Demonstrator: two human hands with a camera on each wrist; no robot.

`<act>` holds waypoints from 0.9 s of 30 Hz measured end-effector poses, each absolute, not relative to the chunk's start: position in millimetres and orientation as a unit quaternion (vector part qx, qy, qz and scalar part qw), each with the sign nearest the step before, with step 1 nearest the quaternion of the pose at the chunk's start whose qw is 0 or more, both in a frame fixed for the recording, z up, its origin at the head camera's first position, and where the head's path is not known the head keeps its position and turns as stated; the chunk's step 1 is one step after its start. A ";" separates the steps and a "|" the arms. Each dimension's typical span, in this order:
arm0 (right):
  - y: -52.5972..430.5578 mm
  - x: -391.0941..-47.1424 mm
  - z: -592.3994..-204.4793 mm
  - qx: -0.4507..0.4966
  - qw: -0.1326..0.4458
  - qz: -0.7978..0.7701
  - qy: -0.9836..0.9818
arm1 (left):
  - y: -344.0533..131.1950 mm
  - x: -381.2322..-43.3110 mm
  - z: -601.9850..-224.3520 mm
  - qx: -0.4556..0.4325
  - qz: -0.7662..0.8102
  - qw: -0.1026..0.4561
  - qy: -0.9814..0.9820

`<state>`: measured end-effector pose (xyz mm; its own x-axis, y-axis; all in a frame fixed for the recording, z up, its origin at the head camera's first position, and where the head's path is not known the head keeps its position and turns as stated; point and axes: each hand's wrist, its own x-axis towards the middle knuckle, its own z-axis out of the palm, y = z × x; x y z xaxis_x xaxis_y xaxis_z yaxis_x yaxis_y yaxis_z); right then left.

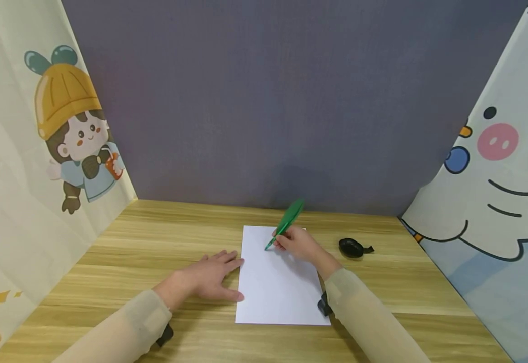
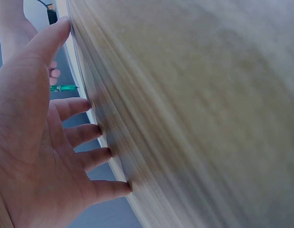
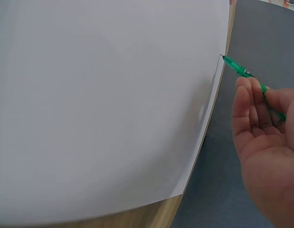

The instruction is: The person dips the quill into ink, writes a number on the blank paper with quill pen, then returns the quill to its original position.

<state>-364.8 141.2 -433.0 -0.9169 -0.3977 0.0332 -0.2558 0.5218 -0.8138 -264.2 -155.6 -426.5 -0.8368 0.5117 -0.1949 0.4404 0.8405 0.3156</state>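
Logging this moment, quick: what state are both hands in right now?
Left hand: open, at the left edge of the paper.
Right hand: holding the green pen.

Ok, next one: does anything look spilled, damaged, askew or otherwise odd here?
Nothing stands out: the white paper looks uncrumpled on the table, the right hand grips the green pen, and no spill shows. The black object to the right I can't identify.

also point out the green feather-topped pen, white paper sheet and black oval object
Green feather-topped pen (image 1: 289,217): head view, on the plume.
White paper sheet (image 1: 278,282): head view, bare middle.
Black oval object (image 1: 350,247): head view, rounded body.
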 end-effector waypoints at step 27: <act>136.3 -350.5 -432.1 -0.239 0.072 -0.442 0.862 | -155.6 -265.4 -428.7 0.253 0.125 0.132 0.950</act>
<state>-350.5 136.3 -432.1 -0.8749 -0.4764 0.0870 -0.3487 0.4951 -0.7958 -265.4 -155.6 -428.7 -0.8373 0.5134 -0.1881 0.4475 0.8411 0.3038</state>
